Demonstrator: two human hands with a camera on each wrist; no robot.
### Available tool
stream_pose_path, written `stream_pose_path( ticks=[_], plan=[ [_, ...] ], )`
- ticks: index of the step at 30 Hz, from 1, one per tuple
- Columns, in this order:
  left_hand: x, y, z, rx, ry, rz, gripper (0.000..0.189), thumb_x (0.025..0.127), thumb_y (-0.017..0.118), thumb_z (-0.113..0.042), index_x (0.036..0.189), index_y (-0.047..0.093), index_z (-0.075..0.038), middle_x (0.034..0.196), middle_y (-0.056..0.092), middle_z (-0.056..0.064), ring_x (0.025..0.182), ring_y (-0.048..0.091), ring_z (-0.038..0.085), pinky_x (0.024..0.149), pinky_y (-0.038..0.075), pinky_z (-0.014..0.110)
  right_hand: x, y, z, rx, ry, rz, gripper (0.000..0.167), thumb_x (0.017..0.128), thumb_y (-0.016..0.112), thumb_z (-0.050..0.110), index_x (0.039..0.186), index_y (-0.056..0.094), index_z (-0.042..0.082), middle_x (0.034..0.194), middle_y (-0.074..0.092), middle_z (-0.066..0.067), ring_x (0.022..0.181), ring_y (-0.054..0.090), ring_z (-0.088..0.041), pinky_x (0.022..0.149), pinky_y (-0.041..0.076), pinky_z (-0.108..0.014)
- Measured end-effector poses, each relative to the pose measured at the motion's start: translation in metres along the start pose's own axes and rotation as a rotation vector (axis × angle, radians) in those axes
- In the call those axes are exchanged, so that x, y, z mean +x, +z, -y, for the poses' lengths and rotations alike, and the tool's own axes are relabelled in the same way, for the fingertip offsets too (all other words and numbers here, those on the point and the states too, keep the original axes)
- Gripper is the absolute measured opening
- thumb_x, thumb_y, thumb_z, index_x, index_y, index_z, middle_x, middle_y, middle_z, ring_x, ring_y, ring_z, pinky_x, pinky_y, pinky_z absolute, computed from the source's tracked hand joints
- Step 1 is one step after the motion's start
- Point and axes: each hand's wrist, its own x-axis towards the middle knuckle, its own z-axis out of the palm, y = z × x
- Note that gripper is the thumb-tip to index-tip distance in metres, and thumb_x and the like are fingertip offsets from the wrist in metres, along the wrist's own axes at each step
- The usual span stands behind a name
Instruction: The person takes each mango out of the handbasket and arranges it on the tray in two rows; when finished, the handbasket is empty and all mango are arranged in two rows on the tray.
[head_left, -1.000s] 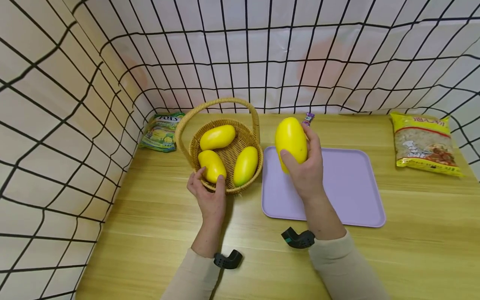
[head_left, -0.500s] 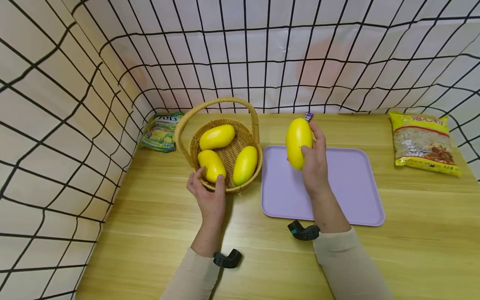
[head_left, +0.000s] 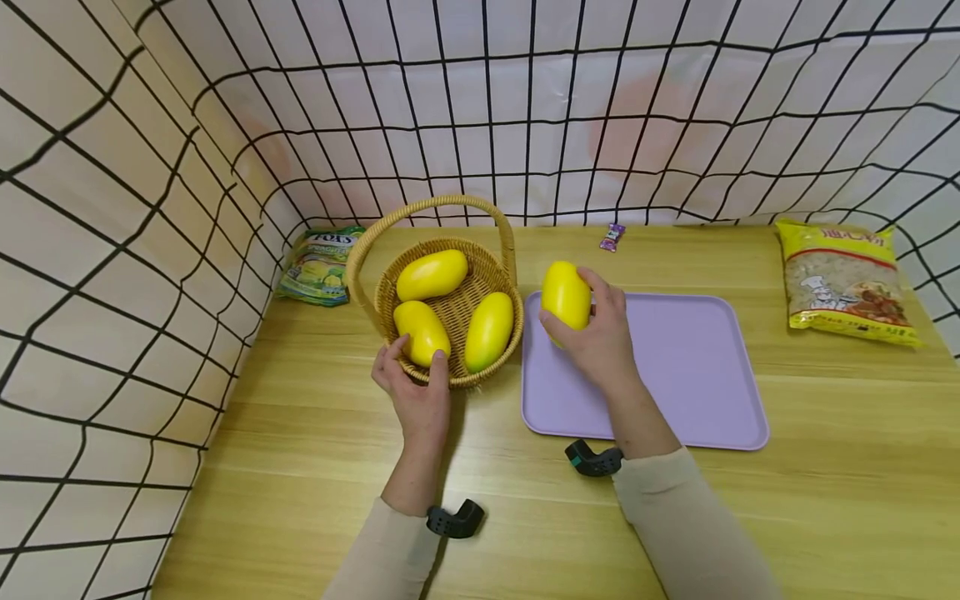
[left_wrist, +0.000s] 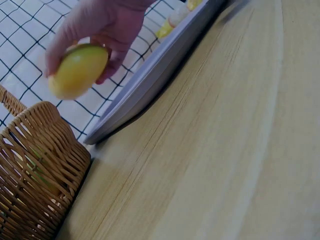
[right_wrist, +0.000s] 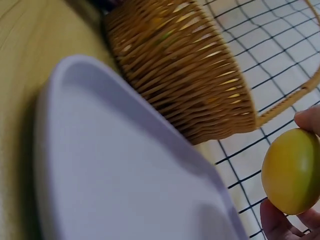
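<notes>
A yellow mango is held in my right hand, thumb on its near side and fingers on its right. It hangs above the left part of a lilac tray, and the left wrist view shows this mango raised off the tray. My left hand grips the near-left rim of a wicker basket, thumb and fingers reaching over the edge beside a mango. Two more mangoes lie inside, one at the back and one at the right.
Behind the tray lies a small purple wrapped candy. A green candy bag sits left of the basket, and a yellow food bag lies at the far right. Black wire mesh borders the wooden table. The basket's handle arches up at its back.
My right hand first shifted right with the mango, then came back left and slightly lower, uncovering the purple candy. The left hand stays on the basket, whose mangoes lie as before.
</notes>
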Motion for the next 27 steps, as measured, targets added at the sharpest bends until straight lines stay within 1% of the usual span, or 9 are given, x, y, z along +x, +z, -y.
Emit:
stream_pose_path(
  ticks=[4, 8, 12, 17, 23, 27],
  plan=[
    [0.0, 0.0, 0.0, 0.002, 0.0, -0.001, 0.048, 0.089, 0.071, -0.016, 0.132, 0.05, -0.011, 0.148, 0.024, 0.017, 0.148, 0.026, 0.031, 0.122, 0.022, 0.053, 0.003, 0.009, -0.004, -0.056, 0.001, 0.013, 0.089, 0.082, 0.081, 0.044, 0.157, 0.036, 0.027, 0.149, 0.035, -0.017, 0.121, 0.049, -0.038, 0.102, 0.044, -0.056],
    [0.0, 0.0, 0.0, -0.002, 0.0, -0.003, 0.048, 0.089, 0.071, -0.016, 0.132, 0.05, -0.011, 0.148, 0.024, 0.017, 0.147, 0.026, 0.031, 0.122, 0.022, 0.053, 0.005, 0.016, -0.007, -0.093, -0.008, 0.023, 0.09, 0.081, 0.082, 0.043, 0.157, 0.037, 0.023, 0.15, 0.035, -0.018, 0.125, 0.048, -0.039, 0.106, 0.042, -0.06],
    [0.0, -0.001, -0.001, -0.005, -0.003, 0.0, 0.048, 0.089, 0.071, -0.015, 0.132, 0.05, -0.01, 0.148, 0.023, 0.017, 0.147, 0.026, 0.031, 0.122, 0.022, 0.053, 0.006, 0.023, -0.011, -0.14, -0.009, 0.022, 0.088, 0.083, 0.08, 0.046, 0.157, 0.038, 0.021, 0.148, 0.037, -0.02, 0.125, 0.049, -0.04, 0.107, 0.042, -0.059],
    [0.0, -0.001, -0.001, -0.008, -0.004, 0.003, 0.048, 0.089, 0.07, -0.015, 0.132, 0.05, -0.01, 0.148, 0.023, 0.017, 0.148, 0.025, 0.031, 0.122, 0.022, 0.053, 0.006, 0.027, -0.015, -0.199, -0.02, 0.006, 0.087, 0.084, 0.078, 0.047, 0.156, 0.039, 0.018, 0.145, 0.039, -0.023, 0.125, 0.05, -0.041, 0.106, 0.043, -0.059],
    [0.001, -0.001, 0.0, -0.007, -0.008, 0.006, 0.048, 0.089, 0.07, -0.015, 0.133, 0.05, -0.011, 0.148, 0.023, 0.017, 0.148, 0.026, 0.032, 0.122, 0.022, 0.054, 0.007, 0.031, -0.014, -0.233, -0.022, -0.016, 0.085, 0.086, 0.076, 0.047, 0.156, 0.04, 0.016, 0.145, 0.04, -0.024, 0.126, 0.051, -0.042, 0.106, 0.043, -0.058],
    [0.0, -0.001, 0.0, -0.007, -0.008, 0.007, 0.048, 0.09, 0.07, -0.016, 0.133, 0.05, -0.011, 0.148, 0.022, 0.017, 0.148, 0.025, 0.032, 0.122, 0.022, 0.055, 0.008, 0.034, -0.013, -0.251, -0.011, -0.015, 0.083, 0.09, 0.071, 0.049, 0.157, 0.038, 0.015, 0.147, 0.039, -0.025, 0.129, 0.049, -0.042, 0.107, 0.042, -0.058]
  ],
)
